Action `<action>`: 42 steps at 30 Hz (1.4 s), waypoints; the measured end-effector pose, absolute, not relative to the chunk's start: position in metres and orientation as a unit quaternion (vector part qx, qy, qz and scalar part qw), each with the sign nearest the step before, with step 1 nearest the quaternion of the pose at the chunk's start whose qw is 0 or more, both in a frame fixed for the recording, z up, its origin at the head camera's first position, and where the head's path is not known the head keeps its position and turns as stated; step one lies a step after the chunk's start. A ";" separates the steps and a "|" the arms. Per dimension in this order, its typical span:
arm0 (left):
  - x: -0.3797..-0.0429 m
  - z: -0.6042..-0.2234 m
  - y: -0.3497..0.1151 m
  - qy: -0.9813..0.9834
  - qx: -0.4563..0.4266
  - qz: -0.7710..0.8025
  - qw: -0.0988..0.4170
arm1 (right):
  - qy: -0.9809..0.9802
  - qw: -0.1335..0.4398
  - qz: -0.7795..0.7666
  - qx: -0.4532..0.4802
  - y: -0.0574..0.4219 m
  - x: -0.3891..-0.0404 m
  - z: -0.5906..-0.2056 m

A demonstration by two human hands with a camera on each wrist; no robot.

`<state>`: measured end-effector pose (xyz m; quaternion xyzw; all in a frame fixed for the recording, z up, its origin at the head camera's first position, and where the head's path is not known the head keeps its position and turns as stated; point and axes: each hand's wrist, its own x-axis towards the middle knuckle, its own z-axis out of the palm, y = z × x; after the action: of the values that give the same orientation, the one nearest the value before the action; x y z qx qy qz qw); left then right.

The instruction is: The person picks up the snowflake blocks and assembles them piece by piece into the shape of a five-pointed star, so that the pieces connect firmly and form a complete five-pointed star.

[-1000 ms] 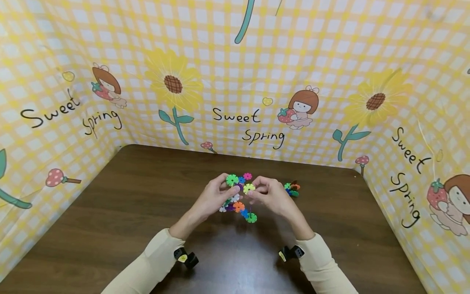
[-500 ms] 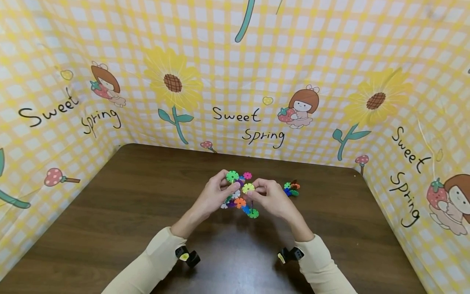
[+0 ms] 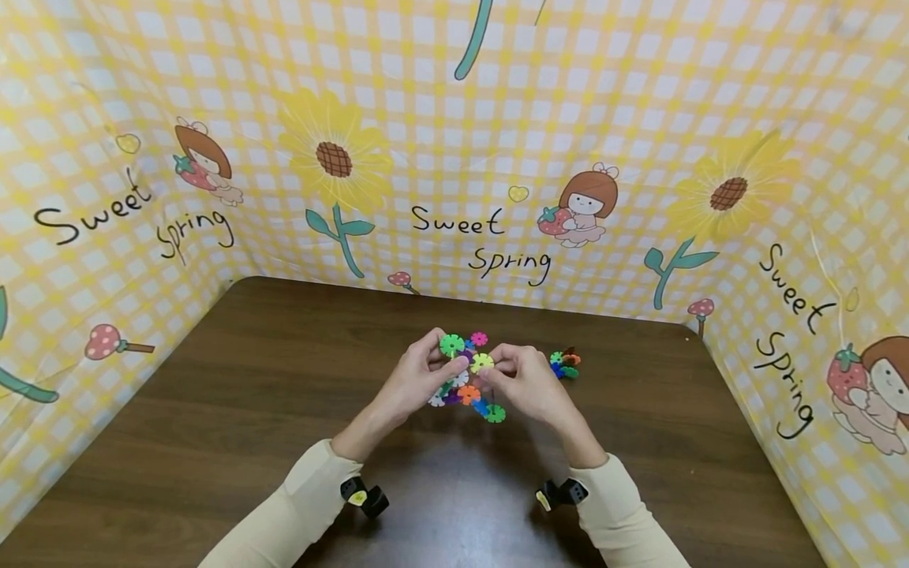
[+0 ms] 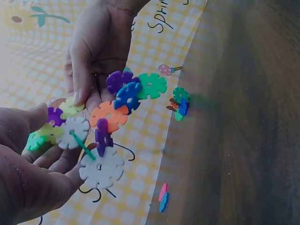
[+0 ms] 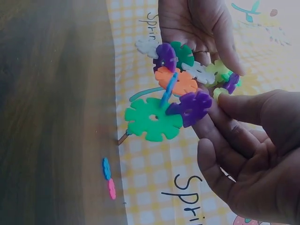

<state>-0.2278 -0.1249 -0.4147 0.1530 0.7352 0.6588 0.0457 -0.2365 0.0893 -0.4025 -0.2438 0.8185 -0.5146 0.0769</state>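
Both hands hold a chain of interlocking snowflake discs above the table. My left hand grips it near a purple disc, with the thumb over the near side and the fingers behind. A yellow disc is pinched between thumb and fingers of my right hand, right beside the purple one. A light green disc stands at the left fingertips. Below the hands hangs a branch with white, orange, purple and blue discs, ending in a green disc. Fingers partly hide the joints.
On the brown table, a small cluster of green, blue and orange discs lies right of the right hand. A pink disc and a blue disc lie together beyond the hands. A checked cloth walls the table's back and sides.
The hanging branch has swung slightly right and a little up, with its green end disc shifting rightward. Both hands keep their grips and have barely moved.
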 end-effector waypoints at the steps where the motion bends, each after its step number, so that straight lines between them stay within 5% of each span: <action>1: -0.228 -0.415 -0.125 0.734 0.156 0.659 0.047 | 0.817 0.077 -0.518 -0.243 0.090 -0.236 -0.402; 21: -0.226 -0.426 -0.125 0.745 0.130 0.647 0.099 | 0.817 0.116 -0.503 -0.257 0.094 -0.241 -0.404; 29: -0.227 -0.425 -0.124 0.790 0.159 0.589 0.062 | 0.818 0.115 -0.493 -0.275 0.096 -0.244 -0.405; 35: -0.228 -0.425 -0.126 0.802 0.168 0.567 0.084 | 0.812 0.138 -0.484 -0.295 0.108 -0.250 -0.407; 42: -0.229 -0.429 -0.127 0.810 0.159 0.559 0.085 | 0.845 0.113 -0.474 -0.221 0.145 -0.268 -0.414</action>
<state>-0.2287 -0.1266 -0.4292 0.1590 0.8096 0.5586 0.0855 -0.2675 0.1455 -0.4139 -0.2208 0.8450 -0.4738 0.1131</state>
